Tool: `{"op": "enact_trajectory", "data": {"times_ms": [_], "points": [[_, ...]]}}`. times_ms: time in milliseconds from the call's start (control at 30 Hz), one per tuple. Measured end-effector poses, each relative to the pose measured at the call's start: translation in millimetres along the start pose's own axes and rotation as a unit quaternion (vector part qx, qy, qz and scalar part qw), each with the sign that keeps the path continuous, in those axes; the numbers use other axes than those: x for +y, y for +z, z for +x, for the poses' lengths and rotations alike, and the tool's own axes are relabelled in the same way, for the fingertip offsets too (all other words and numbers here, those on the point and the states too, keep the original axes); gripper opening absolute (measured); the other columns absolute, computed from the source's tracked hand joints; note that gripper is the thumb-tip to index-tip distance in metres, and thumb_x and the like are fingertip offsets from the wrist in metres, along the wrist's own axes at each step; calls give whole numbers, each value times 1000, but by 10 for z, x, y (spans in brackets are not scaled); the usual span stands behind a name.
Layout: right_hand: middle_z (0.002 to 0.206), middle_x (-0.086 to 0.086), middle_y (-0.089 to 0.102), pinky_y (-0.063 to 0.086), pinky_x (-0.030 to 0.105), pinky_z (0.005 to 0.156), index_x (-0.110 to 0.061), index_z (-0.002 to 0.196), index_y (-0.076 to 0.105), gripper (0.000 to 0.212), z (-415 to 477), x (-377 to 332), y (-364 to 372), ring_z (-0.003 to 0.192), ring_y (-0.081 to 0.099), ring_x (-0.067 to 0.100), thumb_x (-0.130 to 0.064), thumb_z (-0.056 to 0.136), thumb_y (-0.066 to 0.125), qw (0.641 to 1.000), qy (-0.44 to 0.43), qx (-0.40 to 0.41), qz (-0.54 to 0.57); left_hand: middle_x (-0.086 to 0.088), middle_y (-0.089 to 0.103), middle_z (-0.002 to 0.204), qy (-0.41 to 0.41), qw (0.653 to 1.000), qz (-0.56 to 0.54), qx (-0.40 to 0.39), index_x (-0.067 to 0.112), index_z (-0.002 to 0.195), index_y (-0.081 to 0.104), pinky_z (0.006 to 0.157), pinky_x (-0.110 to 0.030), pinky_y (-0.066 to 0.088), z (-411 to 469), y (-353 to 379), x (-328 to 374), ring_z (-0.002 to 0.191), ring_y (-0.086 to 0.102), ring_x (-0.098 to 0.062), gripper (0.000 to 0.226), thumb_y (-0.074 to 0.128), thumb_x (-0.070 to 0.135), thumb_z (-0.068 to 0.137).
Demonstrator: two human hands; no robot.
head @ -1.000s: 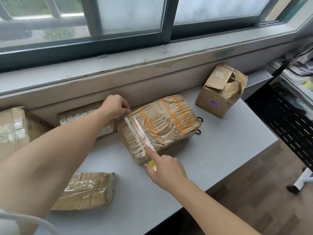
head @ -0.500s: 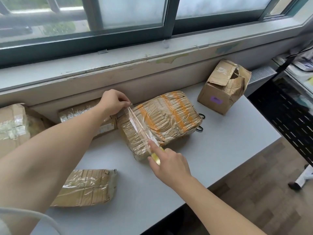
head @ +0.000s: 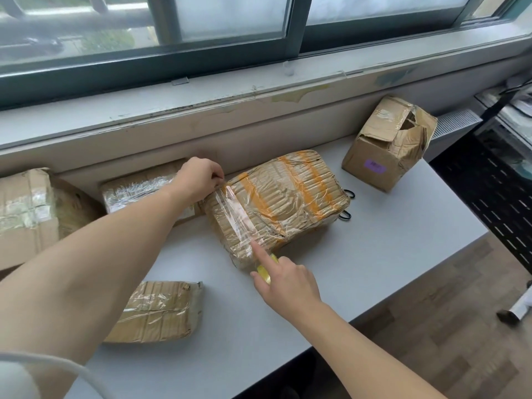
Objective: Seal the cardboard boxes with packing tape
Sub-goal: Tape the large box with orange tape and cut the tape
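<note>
A: Where is the box (head: 282, 203)?

B: On the table (head: 374, 254), near the sill (head: 201, 102). The left hand (head: 198, 178) pinches the tape (head: 234, 214) end at its far edge. The right hand (head: 283, 279) presses a forefinger at the near edge, its other fingers curled round a yellow roll (head: 264, 273).

A: How will it handle?

B: Probably light, with soft, crumpled walls and slick film. The corners look the best place to steady it.

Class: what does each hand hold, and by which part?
Left hand pinches the clear tape strip at its far end. Right hand grips a half-hidden yellow object; which part cannot be told.
</note>
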State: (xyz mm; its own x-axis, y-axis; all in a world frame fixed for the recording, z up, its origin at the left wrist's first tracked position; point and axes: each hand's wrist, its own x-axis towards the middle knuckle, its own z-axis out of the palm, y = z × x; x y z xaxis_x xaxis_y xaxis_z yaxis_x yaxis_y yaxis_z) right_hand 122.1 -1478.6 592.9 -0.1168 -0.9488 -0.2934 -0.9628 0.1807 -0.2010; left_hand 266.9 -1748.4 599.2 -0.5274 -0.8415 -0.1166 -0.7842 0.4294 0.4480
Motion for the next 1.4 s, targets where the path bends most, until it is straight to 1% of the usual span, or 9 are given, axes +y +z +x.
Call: {"op": "enact_trajectory", "data": {"times_ms": [400,500,567,733,900,1000,1067,1233,1400], "points": [[102,10,56,41,39,69,-51,154,-24,75,131,76,218,93,63,38,-63,104,32,999,-1,-41,11,-14,72,121,-33,997,54,-44,8,119,75,94,-37,51,96,155,85,116,62,-38,28,54,5,101],[106,12,58,39,38,68,-51,152,-27,77,140,54,205,94,63,38,-63,104,32,999,-2,-41,8,-20,70,117,-67,993,74,-63,4,117,69,85,-39,50,141,171,77,112,62,-41,21,57,12,101],[106,12,58,39,38,68,-52,148,-31,78,127,50,219,94,64,38,-63,104,33,999,-8,-38,8,-22,65,114,-80,992,84,-48,1,107,59,79,-40,45,131,173,34,108,60,-43,19,65,17,98],[105,10,56,38,37,67,-54,143,-34,79,111,64,269,94,63,37,-65,103,33,999,-11,-30,18,-14,65,98,-18,998,23,63,7,98,64,72,-37,38,-77,241,18,97,60,-40,7,62,14,97],[99,8,51,38,36,67,-54,142,-35,80,132,79,300,92,63,36,-67,102,33,999,-10,-21,27,-17,68,105,-29,997,65,24,6,111,60,81,-45,50,-302,429,284,97,64,-41,49,40,51,106],[94,4,49,41,37,68,-56,142,-34,84,146,112,334,91,63,34,-65,101,38,998,-7,-11,53,-19,56,117,-45,998,36,8,4,121,51,86,-45,47,-388,588,316,104,58,-38,55,40,55,105],[95,3,57,47,39,70,-55,148,-31,91,161,155,358,89,63,31,-60,100,47,996,-1,11,84,-20,53,120,-49,999,20,11,2,122,50,90,-46,45,-378,626,294,108,54,-39,55,40,53,105],[93,4,69,53,42,72,-44,163,0,93,176,282,184,87,64,31,-47,95,64,987,7,54,152,-23,52,127,-69,997,2,-16,1,130,47,98,-48,43,-298,586,285,117,52,-41,58,37,53,106],[91,4,71,55,43,70,-43,162,6,95,98,377,-149,82,66,32,-45,91,69,985,-17,66,157,-24,57,127,-106,993,-51,-24,2,127,50,92,-45,43,-327,576,247,115,55,-40,55,35,51,107]]}}
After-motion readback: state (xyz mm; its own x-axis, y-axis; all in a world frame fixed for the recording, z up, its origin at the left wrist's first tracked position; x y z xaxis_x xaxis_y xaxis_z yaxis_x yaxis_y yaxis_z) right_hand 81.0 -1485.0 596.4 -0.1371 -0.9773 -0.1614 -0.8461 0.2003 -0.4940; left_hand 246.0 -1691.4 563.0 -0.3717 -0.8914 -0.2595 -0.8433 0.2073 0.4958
